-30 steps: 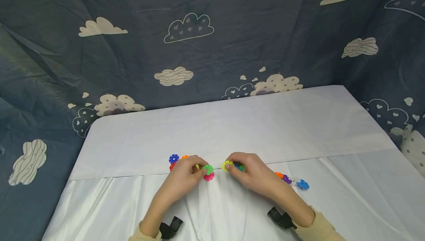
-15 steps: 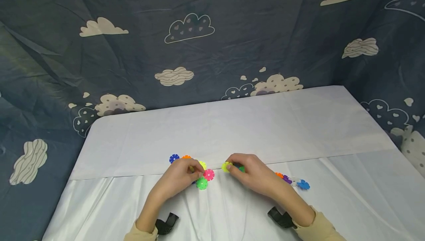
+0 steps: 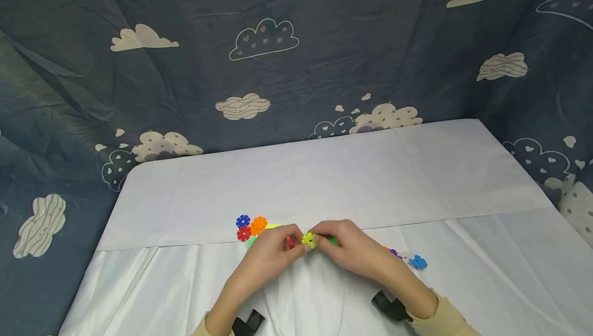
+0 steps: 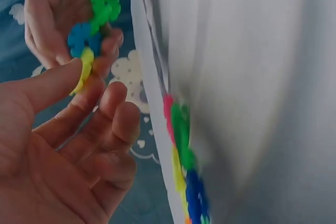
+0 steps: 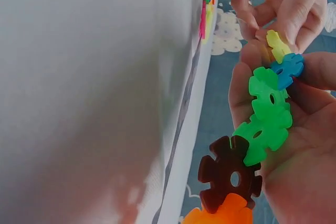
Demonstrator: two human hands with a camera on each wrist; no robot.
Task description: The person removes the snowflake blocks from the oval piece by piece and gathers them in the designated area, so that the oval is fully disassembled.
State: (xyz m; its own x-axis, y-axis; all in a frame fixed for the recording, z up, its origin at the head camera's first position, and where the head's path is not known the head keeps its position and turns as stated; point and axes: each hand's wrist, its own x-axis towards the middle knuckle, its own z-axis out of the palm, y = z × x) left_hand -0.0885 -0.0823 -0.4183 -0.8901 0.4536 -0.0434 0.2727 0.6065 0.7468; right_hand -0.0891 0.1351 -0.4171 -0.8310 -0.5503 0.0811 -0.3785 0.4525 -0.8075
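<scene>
A chain of interlocking plastic snowflake discs runs from a yellow disc [image 3: 309, 240] through a blue disc [image 5: 289, 71], green discs [image 5: 270, 95], a brown disc [image 5: 223, 174] and an orange disc [image 5: 223, 214]. My right hand [image 3: 349, 248] holds this chain near its yellow end, thumb at the blue disc, the green ones across the fingers. The thumb and forefinger of my left hand [image 3: 271, 253] pinch the yellow end disc, the other fingers loosely bent. The chain's far end, a white and a light blue disc [image 3: 418, 262], shows beyond my right wrist.
Loose snowflake discs lie left of centre on the white-covered table [image 3: 343, 176], among them an orange disc [image 3: 258, 225], a dark blue disc [image 3: 243, 221] and a red disc [image 3: 244, 233]. A dark cloud-print curtain [image 3: 370, 42] hangs behind.
My left hand has left the loose discs, where it shifted the green and pink ones, and moved right to the yellow end disc. My right hand has brought the chain slightly left and nearer.
</scene>
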